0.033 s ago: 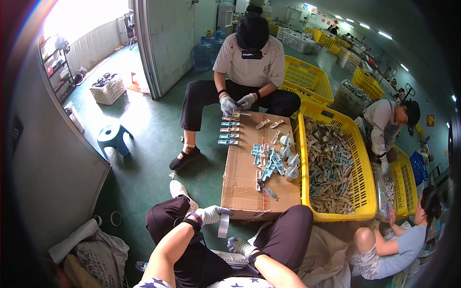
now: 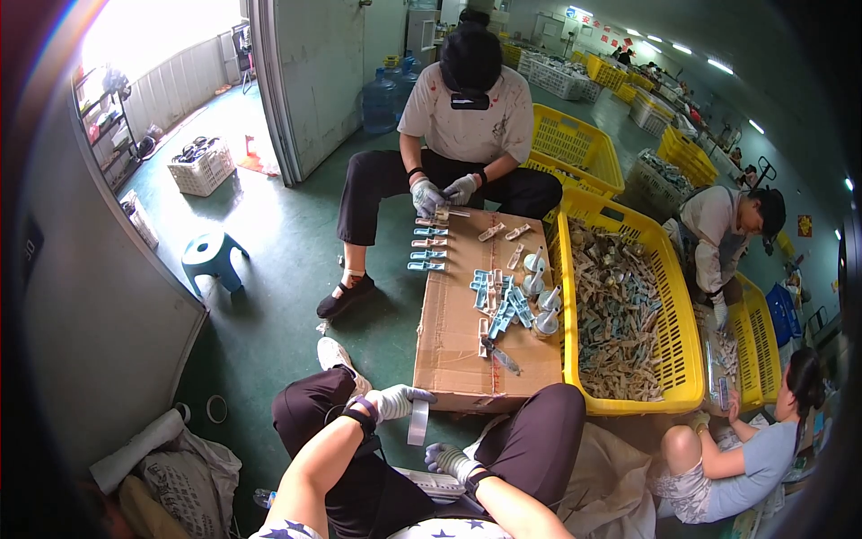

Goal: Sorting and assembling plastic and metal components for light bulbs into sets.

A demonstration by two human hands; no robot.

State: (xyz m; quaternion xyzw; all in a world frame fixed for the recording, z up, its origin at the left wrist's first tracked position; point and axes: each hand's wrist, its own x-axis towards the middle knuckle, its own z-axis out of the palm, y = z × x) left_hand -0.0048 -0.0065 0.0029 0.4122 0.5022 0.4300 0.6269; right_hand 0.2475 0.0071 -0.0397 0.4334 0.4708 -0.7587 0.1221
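Note:
My left hand (image 2: 400,402), in a pale striped glove, is at the near left corner of a cardboard box (image 2: 449,350). Its fingers are pressed together at the top of a hanging greyish strip (image 2: 418,423), which looks like tape. Over my lap is my gloved right hand (image 2: 452,462), fingers curled; what they hold, if anything, is hidden. Below it shows part of a white plastic object (image 2: 433,483). On the box lie blue and beige clothespins (image 2: 510,308), several lined up along the left edge. White-topped pots (image 2: 545,322) stand at its right side, a small dark-tipped tool (image 2: 505,361) nearer me.
Right of the box stands a yellow crate (image 2: 687,395) full of clothespins. Across sits a co-worker (image 2: 467,112) with gloved hands at the far left corner. Two more people are at the right. A blue stool (image 2: 214,260) and a tape roll (image 2: 216,409) are on the floor, left.

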